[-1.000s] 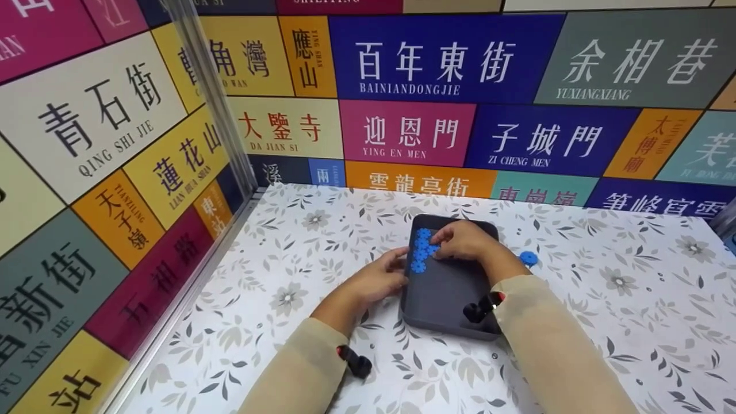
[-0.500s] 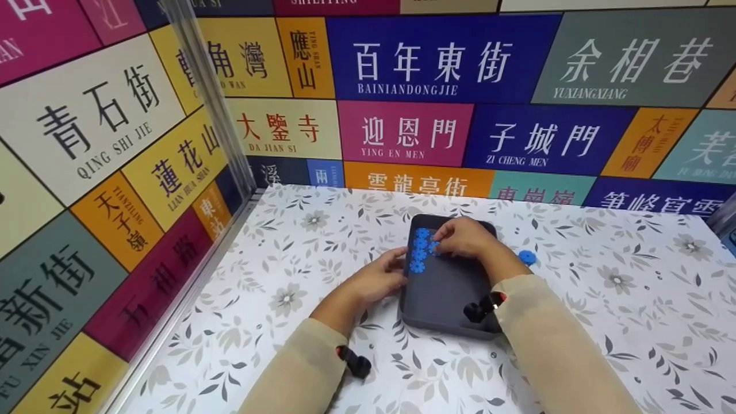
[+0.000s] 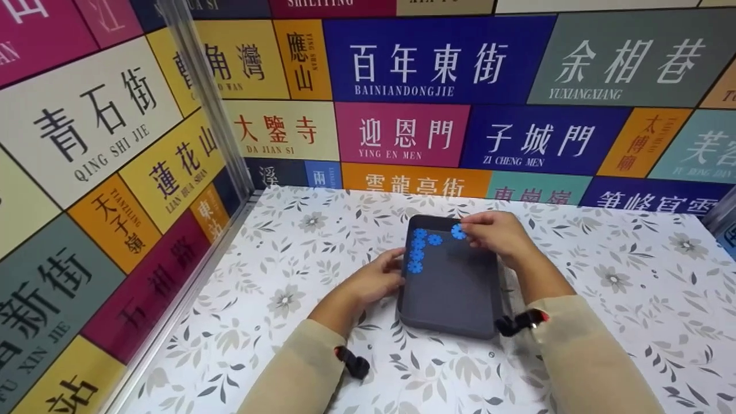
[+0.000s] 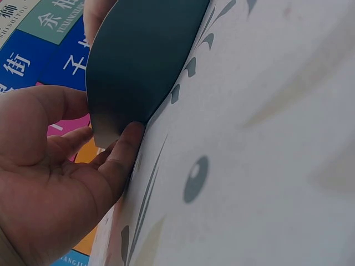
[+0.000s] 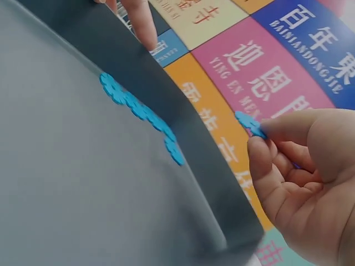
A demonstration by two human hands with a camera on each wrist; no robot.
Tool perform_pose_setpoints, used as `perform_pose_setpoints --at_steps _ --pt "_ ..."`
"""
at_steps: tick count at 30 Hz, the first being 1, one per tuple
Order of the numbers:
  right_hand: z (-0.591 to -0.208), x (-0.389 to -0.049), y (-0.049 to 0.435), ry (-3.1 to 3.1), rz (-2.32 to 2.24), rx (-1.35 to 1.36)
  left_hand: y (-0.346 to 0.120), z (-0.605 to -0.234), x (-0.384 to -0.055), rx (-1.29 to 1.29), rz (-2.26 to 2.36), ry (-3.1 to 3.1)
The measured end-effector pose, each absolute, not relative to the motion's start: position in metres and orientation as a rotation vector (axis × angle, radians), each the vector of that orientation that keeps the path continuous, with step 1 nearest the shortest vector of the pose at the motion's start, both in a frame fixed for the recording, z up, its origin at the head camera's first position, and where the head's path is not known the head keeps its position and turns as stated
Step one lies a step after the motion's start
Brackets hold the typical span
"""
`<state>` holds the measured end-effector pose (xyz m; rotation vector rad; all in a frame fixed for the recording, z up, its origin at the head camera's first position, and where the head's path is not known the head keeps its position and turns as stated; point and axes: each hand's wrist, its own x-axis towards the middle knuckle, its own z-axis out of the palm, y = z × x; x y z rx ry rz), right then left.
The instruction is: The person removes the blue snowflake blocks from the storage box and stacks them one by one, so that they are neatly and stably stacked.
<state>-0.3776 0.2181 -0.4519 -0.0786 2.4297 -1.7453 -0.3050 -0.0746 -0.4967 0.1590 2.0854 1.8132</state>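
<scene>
My right hand (image 3: 497,234) pinches a blue flower-shaped disc (image 3: 458,232) between thumb and fingertip, over the far right part of a dark grey tray (image 3: 451,287). In the right wrist view the held disc (image 5: 250,124) stands out past the fingertips, and a speck of blue shows among the curled fingers. Several like discs (image 3: 415,253) lie in a column along the tray's left wall, and one more disc (image 3: 434,240) lies beside the column's far end. My left hand (image 3: 376,280) touches the tray's outer left wall with relaxed fingers (image 4: 130,138).
The tray stands on a white tabletop (image 3: 276,345) with a grey leaf and flower print. Behind rises a wall (image 3: 402,135) of coloured panels with Chinese lettering. A second lettered wall (image 3: 98,144) meets it at a clear corner strip on the left.
My right hand has let go of a disc in the tray and moved right; it now holds another. The disc that lay right of the tray has left its place. The left hand stays put.
</scene>
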Motion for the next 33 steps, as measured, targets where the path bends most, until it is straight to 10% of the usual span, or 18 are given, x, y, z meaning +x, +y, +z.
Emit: perform_pose_setpoints --at_steps 33 --pt "-0.502 -0.344 0.345 2.282 -1.985 0.234 -0.075 -0.498 -0.304 0.160 1.801 2.103"
